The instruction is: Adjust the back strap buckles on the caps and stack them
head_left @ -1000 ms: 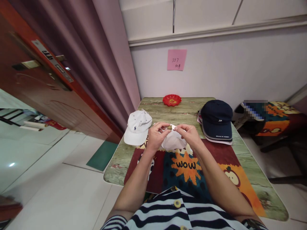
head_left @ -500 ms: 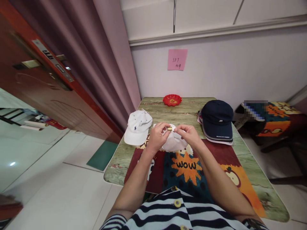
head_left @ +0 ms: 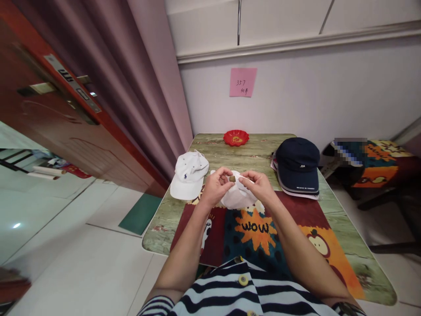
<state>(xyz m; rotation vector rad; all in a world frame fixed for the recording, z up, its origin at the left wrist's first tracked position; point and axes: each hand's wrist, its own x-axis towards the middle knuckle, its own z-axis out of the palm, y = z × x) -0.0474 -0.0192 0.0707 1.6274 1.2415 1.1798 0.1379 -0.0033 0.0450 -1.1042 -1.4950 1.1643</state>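
Note:
A white cap (head_left: 239,198) lies on the patterned mat in front of me, partly covered by my hands. At its far side is a small brass-coloured buckle (head_left: 232,178), between my two hands. The fingers of my left hand (head_left: 217,186) are closed in a pinch at the buckle's left edge. Just to its right, my right hand (head_left: 258,186) pinches a white strap of the cap with thumb and forefinger. A second white cap (head_left: 190,173) with a small dark logo sits beside my left hand. Right of my right hand stands a stack topped by a navy cap (head_left: 297,164).
A red scalloped dish (head_left: 236,138) stands at the table's back edge. The wood-look table (head_left: 263,151) meets the wall, which bears a pink note (head_left: 243,82). An open door (head_left: 108,149) and a curtain (head_left: 158,83) are at left, a covered stool (head_left: 378,164) at right.
The brass buckle has tilted, so its flat face now shows more broadly. Both hands have barely shifted and keep their pinch.

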